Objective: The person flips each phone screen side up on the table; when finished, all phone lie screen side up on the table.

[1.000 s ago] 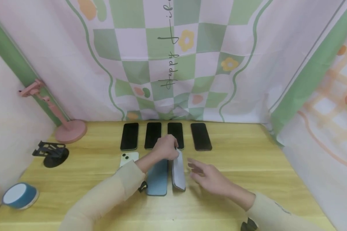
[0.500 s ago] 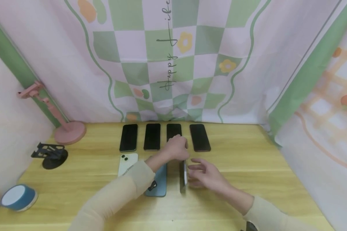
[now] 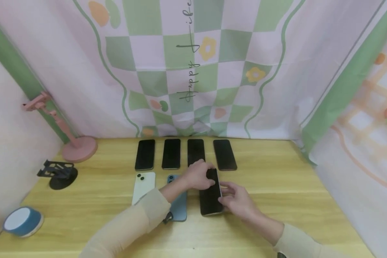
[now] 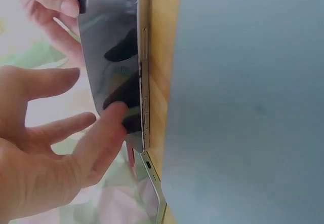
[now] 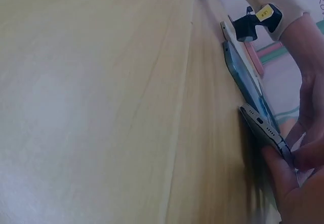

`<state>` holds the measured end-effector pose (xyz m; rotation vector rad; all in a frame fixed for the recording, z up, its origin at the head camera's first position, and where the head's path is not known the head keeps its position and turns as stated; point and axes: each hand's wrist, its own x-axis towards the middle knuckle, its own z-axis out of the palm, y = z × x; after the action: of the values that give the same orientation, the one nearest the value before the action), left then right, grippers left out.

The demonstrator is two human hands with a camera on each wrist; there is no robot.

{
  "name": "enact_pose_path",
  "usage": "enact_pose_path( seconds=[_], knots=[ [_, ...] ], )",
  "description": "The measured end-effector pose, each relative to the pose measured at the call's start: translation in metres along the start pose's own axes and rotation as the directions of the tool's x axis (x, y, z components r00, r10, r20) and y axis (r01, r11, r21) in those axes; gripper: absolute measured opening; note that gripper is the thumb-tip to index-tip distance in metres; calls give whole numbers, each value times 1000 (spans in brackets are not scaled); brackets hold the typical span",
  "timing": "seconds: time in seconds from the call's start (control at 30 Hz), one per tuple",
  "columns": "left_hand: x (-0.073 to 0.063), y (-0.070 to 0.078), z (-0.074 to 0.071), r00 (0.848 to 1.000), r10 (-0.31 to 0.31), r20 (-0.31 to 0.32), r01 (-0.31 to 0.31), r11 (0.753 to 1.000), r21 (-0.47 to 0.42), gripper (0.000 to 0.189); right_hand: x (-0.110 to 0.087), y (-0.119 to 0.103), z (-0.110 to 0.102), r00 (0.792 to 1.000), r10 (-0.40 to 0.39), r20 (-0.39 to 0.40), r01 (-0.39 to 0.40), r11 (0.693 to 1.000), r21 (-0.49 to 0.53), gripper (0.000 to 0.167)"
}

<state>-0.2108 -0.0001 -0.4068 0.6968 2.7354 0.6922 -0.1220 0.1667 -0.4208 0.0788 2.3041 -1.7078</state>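
A black-screened phone (image 3: pixel 210 197) stands tilted over the table, its screen facing up and its right edge raised. My right hand (image 3: pixel 240 202) pinches that raised edge; the right wrist view shows the thumb and fingers around the phone's end (image 5: pixel 263 125). Across the phone's top reaches my left hand (image 3: pixel 198 175). In the left wrist view, one digit of the left hand (image 4: pixel 45 158) touches the screen (image 4: pixel 111 36), while other fingertips stand loosely apart from the phone. A blue phone (image 3: pixel 180 206), back up, lies to the left, partly under the left forearm.
Several dark-screened phones, such as the leftmost (image 3: pixel 145 154), lie in a back row. A pale phone (image 3: pixel 143 188) lies back up at left. Further left are a pink stand (image 3: pixel 79 148), a black holder (image 3: pixel 59 175) and a blue-white round object (image 3: pixel 23 221). A curtain (image 3: pixel 193 89) bounds the back.
The phone was lifted by its top in the left hand, turned on its long edge, and tipped so its screen shows. The right hand has come to its right edge.
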Motion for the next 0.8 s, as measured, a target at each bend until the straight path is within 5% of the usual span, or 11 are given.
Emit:
enact_pose_path(
  seconds=[0.23, 0.33, 0.57, 0.8],
  knots=[
    [-20, -4, 0, 985, 1, 172, -44, 969, 244, 84, 1, 8, 1, 1000, -17, -20, 17, 1000, -9, 60],
    [-28, -8, 1, 975, 1, 222, -65, 957, 283, 100, 0, 9, 2, 998, -52, -36, 50, 997, -53, 61],
    [-36, -14, 4, 976, 6, 217, -70, 955, 290, 108, -2, 5, 7, 991, -131, -11, 127, 979, -161, 66],
    [-36, -13, 5, 979, -19, 202, -43, 954, 295, 106, -4, -5, 10, 997, -79, 19, 81, 989, -125, 70]
  ],
)
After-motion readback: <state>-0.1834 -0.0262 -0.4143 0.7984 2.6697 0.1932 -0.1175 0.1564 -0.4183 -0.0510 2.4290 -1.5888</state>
